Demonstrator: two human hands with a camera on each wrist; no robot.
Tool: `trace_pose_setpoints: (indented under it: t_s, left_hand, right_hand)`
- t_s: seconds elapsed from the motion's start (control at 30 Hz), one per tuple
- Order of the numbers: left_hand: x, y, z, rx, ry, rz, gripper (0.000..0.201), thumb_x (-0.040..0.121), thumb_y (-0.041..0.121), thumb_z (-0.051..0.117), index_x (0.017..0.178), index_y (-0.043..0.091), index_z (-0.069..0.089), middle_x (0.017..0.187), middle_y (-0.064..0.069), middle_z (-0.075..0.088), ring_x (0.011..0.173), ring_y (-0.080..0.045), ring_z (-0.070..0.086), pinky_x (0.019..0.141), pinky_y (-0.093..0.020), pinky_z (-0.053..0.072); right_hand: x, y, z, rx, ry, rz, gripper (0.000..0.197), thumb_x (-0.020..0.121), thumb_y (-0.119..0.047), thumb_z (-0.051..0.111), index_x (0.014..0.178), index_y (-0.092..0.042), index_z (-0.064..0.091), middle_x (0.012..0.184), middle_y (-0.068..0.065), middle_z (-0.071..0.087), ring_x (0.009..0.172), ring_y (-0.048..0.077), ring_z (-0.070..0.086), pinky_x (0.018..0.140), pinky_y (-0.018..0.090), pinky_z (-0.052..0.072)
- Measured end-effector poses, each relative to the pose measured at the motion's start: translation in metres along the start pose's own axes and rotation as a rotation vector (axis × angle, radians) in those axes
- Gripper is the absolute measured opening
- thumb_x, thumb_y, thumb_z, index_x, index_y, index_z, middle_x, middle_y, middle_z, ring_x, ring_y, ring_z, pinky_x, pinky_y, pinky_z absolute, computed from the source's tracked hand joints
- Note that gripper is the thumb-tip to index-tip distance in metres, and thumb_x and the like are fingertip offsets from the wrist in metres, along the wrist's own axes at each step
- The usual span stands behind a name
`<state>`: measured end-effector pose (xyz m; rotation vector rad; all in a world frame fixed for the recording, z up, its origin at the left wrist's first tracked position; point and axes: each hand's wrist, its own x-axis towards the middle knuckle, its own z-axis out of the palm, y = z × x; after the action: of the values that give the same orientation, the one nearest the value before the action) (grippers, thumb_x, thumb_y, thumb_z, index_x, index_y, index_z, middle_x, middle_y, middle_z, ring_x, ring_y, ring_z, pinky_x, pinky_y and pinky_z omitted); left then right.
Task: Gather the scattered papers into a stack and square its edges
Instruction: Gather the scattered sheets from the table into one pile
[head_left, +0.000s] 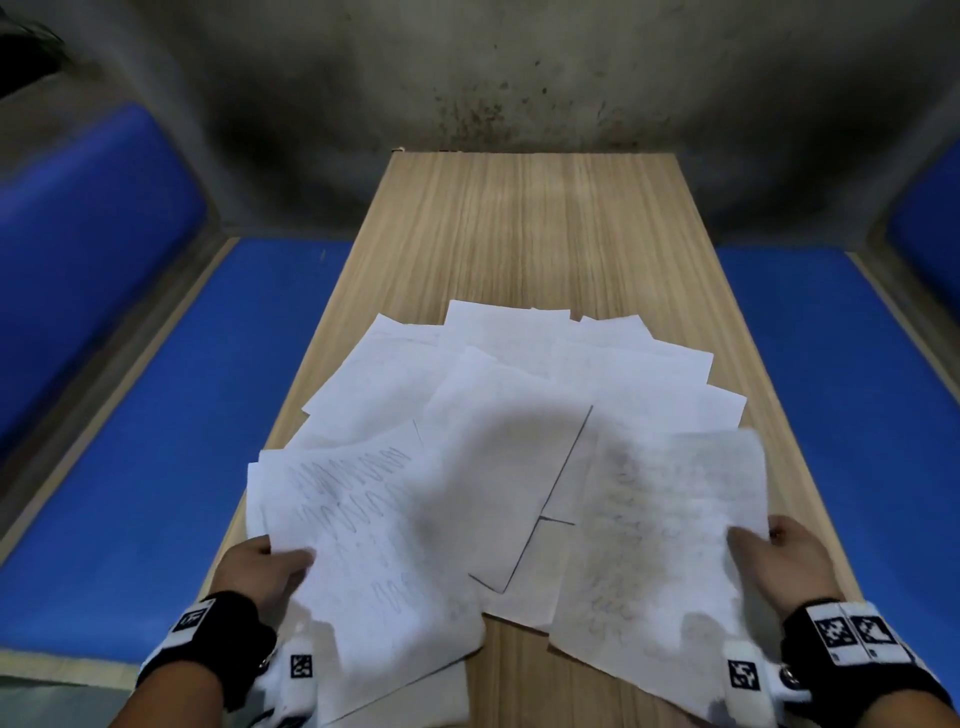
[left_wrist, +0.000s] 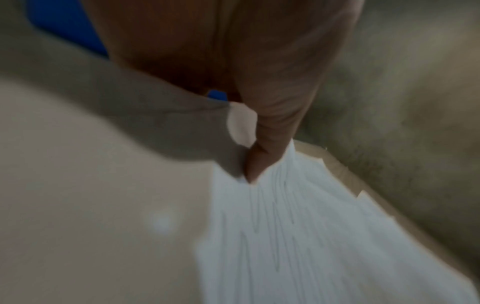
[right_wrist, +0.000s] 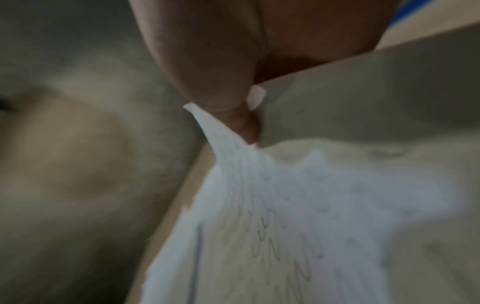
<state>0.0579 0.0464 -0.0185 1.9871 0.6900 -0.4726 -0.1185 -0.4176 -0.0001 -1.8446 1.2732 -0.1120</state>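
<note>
Several white sheets (head_left: 519, 395) with pencil scribbles lie fanned and overlapping across the near half of a wooden table (head_left: 524, 223). My left hand (head_left: 270, 564) pinches the left edge of a scribbled sheet (head_left: 363, 551) at the near left, thumb on top. In the left wrist view the thumb presses that sheet (left_wrist: 298, 236). My right hand (head_left: 779, 551) pinches the right edge of another written sheet (head_left: 670, 525) at the near right, lifted off the table. In the right wrist view the sheet (right_wrist: 298, 205) bends up to the fingers. Both wrist views are blurred.
The table is narrow, with its far end against a grey concrete wall (head_left: 519, 78). Blue padded benches (head_left: 156, 415) flank it on both sides, the right one (head_left: 857, 389) close to the paper edges. The far half of the tabletop is bare wood.
</note>
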Motion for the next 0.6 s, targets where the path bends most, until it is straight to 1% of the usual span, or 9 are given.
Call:
trace_pose_setpoints:
  t_s: [0.07,0.13,0.2,0.23,0.33,0.37,0.43,0.53,0.6]
  left_hand:
    - [-0.015,0.004,-0.003,-0.097,-0.062,0.059,0.006,0.079,-0.007,0.070,0.084,-0.005,0.067,0.078,-0.016,0.072,0.067,-0.028,0.065,0.061,-0.030,0.052]
    - [-0.027,0.005,-0.006,-0.141,-0.089,0.147,0.007,0.082,-0.004,0.070,0.085,0.002,0.068,0.063,0.000,0.074,0.060,-0.025,0.065,0.049,-0.025,0.053]
    - [-0.032,0.002,-0.008,-0.181,-0.116,0.205,0.012,0.083,-0.005,0.067,0.090,0.005,0.068,0.063,0.006,0.075,0.055,-0.017,0.069,0.045,-0.021,0.054]
    - [-0.032,0.001,-0.008,-0.198,-0.129,0.206,0.016,0.083,-0.007,0.066,0.095,0.004,0.068,0.072,0.002,0.078,0.059,-0.015,0.072,0.048,-0.023,0.056]
    - [-0.025,-0.008,-0.004,-0.206,-0.207,0.181,0.034,0.084,-0.007,0.065,0.116,0.003,0.064,0.107,-0.014,0.073,0.090,-0.030,0.072,0.077,-0.039,0.057]
    - [-0.026,-0.009,-0.002,-0.198,-0.230,0.177,0.037,0.082,-0.005,0.067,0.118,0.006,0.064,0.109,-0.013,0.072,0.095,-0.031,0.071,0.083,-0.042,0.055]
    - [-0.024,-0.010,0.005,-0.181,-0.260,0.174,0.036,0.077,0.001,0.070,0.110,0.015,0.066,0.106,-0.007,0.073,0.094,-0.028,0.071,0.084,-0.043,0.055]
    - [-0.025,-0.010,0.014,-0.181,-0.229,0.146,0.029,0.082,-0.008,0.061,0.102,0.013,0.066,0.098,-0.009,0.072,0.081,-0.023,0.069,0.066,-0.029,0.054]
    - [-0.024,-0.013,0.017,-0.203,-0.196,0.096,0.025,0.083,-0.013,0.057,0.099,0.004,0.066,0.081,-0.010,0.072,0.063,-0.021,0.066,0.051,-0.022,0.052]
  right_hand:
    - [-0.020,-0.024,-0.015,0.033,-0.058,-0.190,0.005,0.091,-0.017,0.062,0.091,-0.013,0.066,0.083,0.004,0.071,0.073,0.024,0.066,0.059,0.027,0.047]
    - [-0.039,-0.053,-0.033,0.058,-0.162,-0.302,0.006,0.093,-0.018,0.062,0.091,-0.018,0.069,0.082,-0.007,0.076,0.070,0.015,0.070,0.053,0.023,0.050]
    - [-0.048,-0.075,-0.046,0.144,-0.295,-0.334,0.012,0.094,-0.017,0.060,0.092,-0.014,0.071,0.081,-0.001,0.078,0.069,0.012,0.073,0.051,0.017,0.053]
    - [-0.050,-0.083,-0.048,0.212,-0.367,-0.329,0.015,0.095,-0.016,0.057,0.095,-0.011,0.071,0.084,0.004,0.079,0.073,0.016,0.074,0.052,0.017,0.054]
    - [-0.048,-0.105,-0.028,0.426,-0.545,-0.209,0.018,0.096,-0.010,0.052,0.098,-0.005,0.069,0.088,0.014,0.077,0.074,0.025,0.075,0.056,0.025,0.059]
    - [-0.044,-0.107,-0.010,0.429,-0.563,-0.191,0.018,0.097,-0.011,0.053,0.098,-0.003,0.069,0.090,0.017,0.077,0.077,0.028,0.075,0.062,0.033,0.062]
    - [-0.037,-0.108,0.032,0.304,-0.506,-0.198,0.018,0.095,-0.016,0.059,0.097,-0.003,0.071,0.088,0.012,0.078,0.079,0.029,0.075,0.075,0.047,0.061]
    - [-0.026,-0.102,0.099,0.209,-0.383,-0.115,0.021,0.087,-0.020,0.065,0.092,0.000,0.071,0.072,0.003,0.077,0.067,0.020,0.073,0.068,0.041,0.062]
    - [-0.017,-0.100,0.133,0.114,-0.341,-0.030,0.029,0.084,-0.025,0.064,0.101,-0.002,0.071,0.095,0.010,0.075,0.084,0.027,0.070,0.082,0.039,0.058]
